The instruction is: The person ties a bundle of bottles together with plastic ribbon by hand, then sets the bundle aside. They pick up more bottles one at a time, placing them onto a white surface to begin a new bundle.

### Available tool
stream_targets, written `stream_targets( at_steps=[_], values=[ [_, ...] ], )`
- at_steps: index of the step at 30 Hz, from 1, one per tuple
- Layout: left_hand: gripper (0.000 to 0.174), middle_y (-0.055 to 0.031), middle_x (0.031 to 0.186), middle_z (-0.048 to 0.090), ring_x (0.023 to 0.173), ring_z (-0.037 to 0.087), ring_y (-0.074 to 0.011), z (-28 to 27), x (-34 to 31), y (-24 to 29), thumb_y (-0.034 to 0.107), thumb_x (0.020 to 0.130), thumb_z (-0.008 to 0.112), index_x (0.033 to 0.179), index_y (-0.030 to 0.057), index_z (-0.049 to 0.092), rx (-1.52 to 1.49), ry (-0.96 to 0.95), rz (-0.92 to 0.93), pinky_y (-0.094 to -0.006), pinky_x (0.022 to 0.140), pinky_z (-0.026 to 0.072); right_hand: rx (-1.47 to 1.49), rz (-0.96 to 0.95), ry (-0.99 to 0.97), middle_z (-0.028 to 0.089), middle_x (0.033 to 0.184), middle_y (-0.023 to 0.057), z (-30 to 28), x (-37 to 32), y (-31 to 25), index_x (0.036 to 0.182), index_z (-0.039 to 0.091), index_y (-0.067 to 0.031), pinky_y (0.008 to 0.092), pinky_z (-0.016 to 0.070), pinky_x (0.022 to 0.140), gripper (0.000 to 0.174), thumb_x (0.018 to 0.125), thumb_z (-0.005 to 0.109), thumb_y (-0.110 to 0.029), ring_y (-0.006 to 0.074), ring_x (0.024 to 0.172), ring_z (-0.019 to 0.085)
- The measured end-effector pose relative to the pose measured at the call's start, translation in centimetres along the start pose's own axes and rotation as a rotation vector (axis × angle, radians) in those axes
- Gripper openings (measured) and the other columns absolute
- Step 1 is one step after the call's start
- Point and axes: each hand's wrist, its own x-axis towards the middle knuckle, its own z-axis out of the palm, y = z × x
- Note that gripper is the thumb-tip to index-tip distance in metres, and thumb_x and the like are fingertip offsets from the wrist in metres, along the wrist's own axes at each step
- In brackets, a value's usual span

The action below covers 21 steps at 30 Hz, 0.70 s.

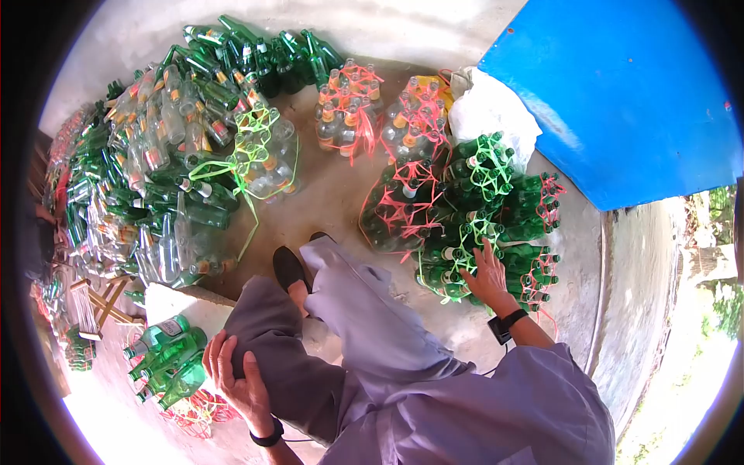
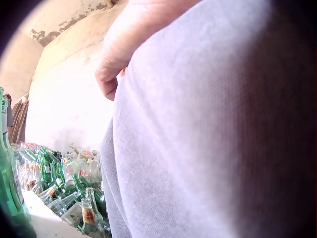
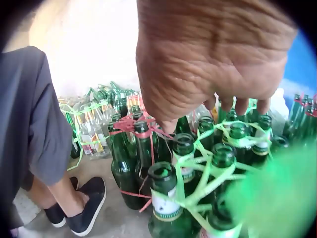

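My left hand (image 1: 240, 384) rests on the grey trouser leg (image 1: 271, 333) at the knee, its fingers lying along the cloth; the left wrist view shows the hand (image 2: 131, 44) against the same cloth. Beside it, several loose green bottles (image 1: 174, 353) lie together. The right hand (image 1: 490, 279) reaches out over a bundle of green bottles (image 1: 446, 275) bound at the necks with light green strap. From the right wrist, the palm (image 3: 213, 64) shows above the bottle necks, fingertips pointing down among them, and the green strap (image 3: 190, 198) crosses between the necks below.
Bundles of clear bottles (image 1: 349, 116) in red strap stand ahead. A large heap of loose bottles (image 1: 163, 124) fills the left side. Near the wall are a white sack (image 1: 496, 112) and a blue board (image 1: 620, 93). A small wooden stool (image 1: 101, 306) stands far left, with red strap (image 1: 198, 411) below.
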Motion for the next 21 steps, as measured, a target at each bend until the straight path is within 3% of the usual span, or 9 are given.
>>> stream_targets(
  at_steps=[3, 9, 13, 14, 15, 17, 19, 20, 21],
  values=[
    [0.031, -0.0138, 0.132, 0.065, 0.128, 0.052, -0.0359, 0.1, 0.0, 0.1, 0.021, 0.092, 0.068, 0.117, 0.0026, 0.069, 0.01, 0.008, 0.031, -0.0507, 0.112, 0.0378, 0.072, 0.023, -0.105, 0.025, 0.163, 0.0233, 0.0, -0.1, 0.4, 0.143, 0.046, -0.0009, 0.0578, 0.0403, 0.103, 0.077, 0.082, 0.079, -0.033, 0.0449, 0.132, 0.049],
    [0.03, -0.0133, 0.13, 0.066, 0.125, 0.053, -0.0357, 0.2, -0.1, 0.0, 0.021, 0.092, 0.067, 0.116, 0.0035, 0.069, 0.021, 0.03, 0.048, -0.05, 0.111, 0.0387, -0.081, -0.102, 0.011, 0.041, 0.154, 0.0237, -2.5, 0.6, -2.9, 0.141, 0.051, -0.0015, 0.0567, 0.0355, 0.111, 0.071, 0.079, 0.079, -0.025, 0.0425, 0.136, 0.045],
    [0.028, -0.0125, 0.128, 0.066, 0.125, 0.054, -0.0347, 0.2, -0.1, 0.1, 0.016, 0.086, 0.069, 0.112, 0.0041, 0.07, 0.014, 0.054, 0.042, -0.0486, 0.111, 0.0384, 0.032, -0.383, 0.311, 0.057, 0.136, 0.0218, -3.0, 0.5, -5.3, 0.122, 0.063, 0.001, 0.0549, 0.0374, 0.108, 0.051, 0.075, 0.078, -0.013, 0.0404, 0.13, 0.05],
    [0.029, -0.0119, 0.127, 0.067, 0.125, 0.055, -0.0343, 0.2, -0.1, 0.2, 0.012, 0.083, 0.069, 0.111, 0.0045, 0.071, 0.017, 0.067, 0.049, -0.0482, 0.111, 0.0383, 0.159, -0.422, 0.266, 0.061, 0.131, 0.0204, -3.3, 0.4, -6.0, 0.122, 0.063, 0.0007, 0.0529, 0.0402, 0.108, 0.049, 0.077, 0.076, -0.011, 0.0397, 0.127, 0.054],
    [0.029, -0.0119, 0.127, 0.067, 0.125, 0.055, -0.0343, 0.1, 0.0, 0.2, 0.012, 0.083, 0.069, 0.111, 0.0045, 0.071, 0.026, 0.085, 0.047, -0.0482, 0.111, 0.0383, 0.25, -0.439, 0.209, 0.067, 0.118, 0.0201, -3.2, 0.1, -6.5, 0.118, 0.065, 0.0017, 0.0486, 0.0479, 0.1, 0.042, 0.08, 0.075, -0.013, 0.0386, 0.111, 0.064],
    [0.03, -0.0117, 0.126, 0.068, 0.124, 0.056, -0.034, 0.0, -0.1, 0.3, 0.011, 0.082, 0.07, 0.111, 0.0052, 0.072, 0.01, 0.081, 0.051, -0.0481, 0.111, 0.0386, 0.486, -0.118, -0.332, 0.068, 0.12, 0.0241, -1.7, -1.0, -7.5, 0.123, 0.066, 0.0024, 0.0447, 0.05, 0.098, 0.044, 0.086, 0.075, -0.02, 0.037, 0.11, 0.065],
    [0.03, -0.0107, 0.125, 0.069, 0.124, 0.057, -0.0336, -0.1, -0.2, 0.4, 0.011, 0.08, 0.071, 0.11, 0.0059, 0.072, 0.005, 0.105, 0.043, -0.0478, 0.11, 0.0388, 0.674, -0.096, -0.594, 0.071, 0.115, 0.0242, 1.7, -1.9, -7.7, 0.12, 0.069, 0.0001, 0.043, 0.0529, 0.092, 0.038, 0.091, 0.071, -0.024, 0.0355, 0.102, 0.069],
    [0.031, -0.0104, 0.125, 0.069, 0.124, 0.057, -0.0333, -0.2, -0.3, 0.4, 0.011, 0.08, 0.071, 0.11, 0.006, 0.072, 0.0, 0.1, 0.048, -0.0476, 0.11, 0.0389, 0.674, -0.11, -0.595, 0.071, 0.115, 0.0242, 5.7, -2.7, -6.7, 0.12, 0.069, 0.0001, 0.043, 0.0529, 0.092, 0.038, 0.091, 0.071, -0.024, 0.0355, 0.102, 0.069],
    [0.031, -0.01, 0.125, 0.069, 0.124, 0.057, -0.033, -0.2, -0.4, 0.4, 0.011, 0.08, 0.071, 0.11, 0.006, 0.072, -0.005, 0.096, 0.053, -0.0474, 0.11, 0.039, 0.713, -0.375, -0.639, 0.072, 0.104, 0.0234, 10.5, -3.4, -5.1, 0.111, 0.071, 0.0002, 0.0446, 0.0533, 0.083, 0.034, 0.09, 0.07, -0.026, 0.0368, 0.091, 0.07]
  ],
)
